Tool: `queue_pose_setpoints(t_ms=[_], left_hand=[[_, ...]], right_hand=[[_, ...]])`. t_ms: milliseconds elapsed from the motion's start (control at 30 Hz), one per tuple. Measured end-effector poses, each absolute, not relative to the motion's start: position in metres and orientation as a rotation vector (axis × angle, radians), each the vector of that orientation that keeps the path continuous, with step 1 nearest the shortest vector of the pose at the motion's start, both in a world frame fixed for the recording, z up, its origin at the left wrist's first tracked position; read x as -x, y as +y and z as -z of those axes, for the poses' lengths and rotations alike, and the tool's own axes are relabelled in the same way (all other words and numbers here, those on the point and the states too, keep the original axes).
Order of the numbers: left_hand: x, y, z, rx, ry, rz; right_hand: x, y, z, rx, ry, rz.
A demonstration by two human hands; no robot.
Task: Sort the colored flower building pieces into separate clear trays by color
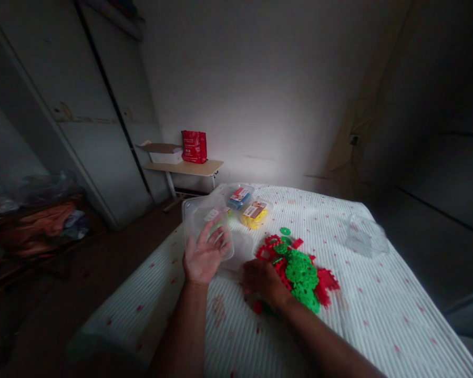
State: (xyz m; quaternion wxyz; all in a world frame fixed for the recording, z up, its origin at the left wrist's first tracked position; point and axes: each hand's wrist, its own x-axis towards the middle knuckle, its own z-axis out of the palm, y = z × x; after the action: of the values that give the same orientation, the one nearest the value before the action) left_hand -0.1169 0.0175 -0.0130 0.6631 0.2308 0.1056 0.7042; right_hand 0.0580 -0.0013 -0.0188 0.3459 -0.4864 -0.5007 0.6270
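My left hand (205, 257), palm up with bent fingers, holds a clear plastic container (191, 220) tilted up above the bed-like surface. The fingers show against its see-through wall. My right hand (262, 281) is low at the left side of a heap of toy pieces, its fingers curled and a little blurred; whatever they hold is hidden. The heap has green snowflake-like discs (302, 275) on top of red plastic pieces (327, 283). A pale translucent sheet or lid (238, 249) lies between my two hands.
Behind the left hand sit labelled clear boxes, one with yellow pieces (254, 214) and one with blue pieces (239, 196). A clear box (366, 236) rests near the right edge of the striped cover (362, 304). A small table (197, 168) bears a red bag (194, 147).
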Motion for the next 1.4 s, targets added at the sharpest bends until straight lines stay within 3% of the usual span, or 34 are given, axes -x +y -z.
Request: queue_pose_setpoints(t_ms=[533,900,967,1167,1400], left_hand=[[0.114,0.016,0.011,-0.532,0.246,-1.582],[0.113,0.016,0.01,-0.556,0.246,-1.539],[0.111,0.014,0.008,-0.553,0.257,-1.512],[0.099,0.011,0.002,-0.55,0.286,-1.428],[0.07,0.007,0.001,-0.585,0.279,-1.264]], right_hand=[[-0.057,0.007,0.028,1.168,-1.351,-1.613],[-0.056,0.0,0.015,1.336,-1.575,-1.649],[-0.06,0.001,0.01,1.351,-1.642,-1.511],[-0.08,-0.009,-0.027,1.116,-1.956,-0.602],[-0.09,-0.021,-0.041,1.21,-2.319,-0.276]])
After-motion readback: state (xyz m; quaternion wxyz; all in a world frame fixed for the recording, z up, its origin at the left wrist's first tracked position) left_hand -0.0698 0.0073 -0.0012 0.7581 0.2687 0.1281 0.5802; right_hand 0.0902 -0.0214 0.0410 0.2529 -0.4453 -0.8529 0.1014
